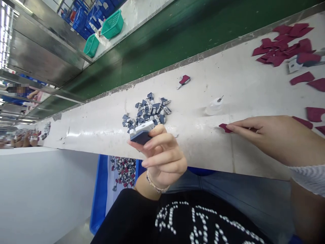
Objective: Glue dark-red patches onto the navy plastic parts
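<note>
My left hand (165, 156) pinches a small white and dark blue-grey plastic part (141, 133), held up in front of a pile of similar parts (149, 110) on the long white table. My right hand (271, 139) grips the edge of a dark red, flat cut piece (224, 127) between thumb and fingers, low over the tabletop. Behind that piece stands a small clear bottle (214, 106) with a thin dark tip. Farther back, a part with a dark red face (185, 80) lies alone.
Loose dark red pieces (279, 51) are heaped at the far right. A green conveyor belt (177, 44) runs behind the table (101, 125). Below its near edge is a blue bin (101, 189) of mixed parts. Green baskets (113, 25) stand across the belt. Other people work far left.
</note>
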Demonstrator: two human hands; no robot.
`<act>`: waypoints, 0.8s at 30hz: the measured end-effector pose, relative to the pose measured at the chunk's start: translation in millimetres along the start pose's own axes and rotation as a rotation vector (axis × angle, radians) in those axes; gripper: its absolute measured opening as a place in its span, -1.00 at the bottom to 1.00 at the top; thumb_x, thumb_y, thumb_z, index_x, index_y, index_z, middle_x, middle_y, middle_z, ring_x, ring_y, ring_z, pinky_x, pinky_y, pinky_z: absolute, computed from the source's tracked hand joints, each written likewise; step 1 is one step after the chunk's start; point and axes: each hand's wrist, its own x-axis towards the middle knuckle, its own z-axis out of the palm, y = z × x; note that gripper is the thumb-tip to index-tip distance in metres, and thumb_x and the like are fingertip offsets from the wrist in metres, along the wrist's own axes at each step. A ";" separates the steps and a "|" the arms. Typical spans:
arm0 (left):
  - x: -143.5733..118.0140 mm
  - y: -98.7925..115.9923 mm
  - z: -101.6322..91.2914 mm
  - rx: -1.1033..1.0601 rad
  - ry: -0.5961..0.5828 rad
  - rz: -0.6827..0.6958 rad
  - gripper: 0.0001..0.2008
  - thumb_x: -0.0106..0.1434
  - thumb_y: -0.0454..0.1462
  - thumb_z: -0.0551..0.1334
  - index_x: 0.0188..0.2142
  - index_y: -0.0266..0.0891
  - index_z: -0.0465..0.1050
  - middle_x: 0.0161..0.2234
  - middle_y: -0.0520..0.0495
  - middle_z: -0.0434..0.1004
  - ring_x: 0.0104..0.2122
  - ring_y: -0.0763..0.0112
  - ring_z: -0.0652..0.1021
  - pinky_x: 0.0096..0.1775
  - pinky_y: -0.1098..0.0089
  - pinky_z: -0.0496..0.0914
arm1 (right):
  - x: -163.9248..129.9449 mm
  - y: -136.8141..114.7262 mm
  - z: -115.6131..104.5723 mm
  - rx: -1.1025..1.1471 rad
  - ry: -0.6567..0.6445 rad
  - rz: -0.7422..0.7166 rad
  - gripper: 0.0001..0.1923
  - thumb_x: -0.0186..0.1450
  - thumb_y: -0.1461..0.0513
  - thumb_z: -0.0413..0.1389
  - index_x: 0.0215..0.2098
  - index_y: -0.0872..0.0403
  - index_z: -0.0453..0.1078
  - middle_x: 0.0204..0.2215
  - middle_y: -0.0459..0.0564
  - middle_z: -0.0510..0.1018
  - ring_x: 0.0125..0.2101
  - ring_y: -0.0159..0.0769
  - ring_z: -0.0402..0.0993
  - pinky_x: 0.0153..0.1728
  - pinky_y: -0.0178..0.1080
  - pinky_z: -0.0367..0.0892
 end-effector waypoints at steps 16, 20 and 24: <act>5.0 14.3 33.7 -0.017 0.072 -0.182 -0.33 0.29 0.38 0.02 -0.27 -0.08 0.56 -0.14 0.05 0.53 -0.63 0.69 0.19 -0.67 0.47 0.09 | 1.9 -19.1 23.7 0.075 -0.171 -0.209 -0.87 0.36 0.17 0.19 -0.27 0.04 0.55 -0.36 0.00 0.66 -0.36 -0.12 0.56 -0.30 -0.09 0.44; 9.3 9.8 27.3 0.363 0.049 -0.071 -0.18 0.41 0.30 -0.34 -0.17 -0.05 0.56 -0.10 -0.01 0.55 -0.61 0.60 0.22 -0.65 0.38 0.09 | -3.9 -13.3 29.3 0.028 -0.147 -0.393 -0.79 0.31 0.11 0.27 -0.18 0.06 0.53 -0.24 0.04 0.62 -0.21 -0.05 0.53 -0.18 0.00 0.46; 9.2 6.6 22.5 0.561 -0.070 0.015 -0.16 0.42 0.21 -0.48 0.01 0.03 0.49 -0.01 0.02 0.56 -0.57 0.57 0.33 -0.61 0.36 0.15 | -6.6 -18.9 31.0 -0.027 -0.211 -0.495 -0.91 0.32 0.28 0.15 -0.31 0.04 0.51 -0.30 0.01 0.58 -0.22 -0.10 0.49 -0.17 -0.02 0.46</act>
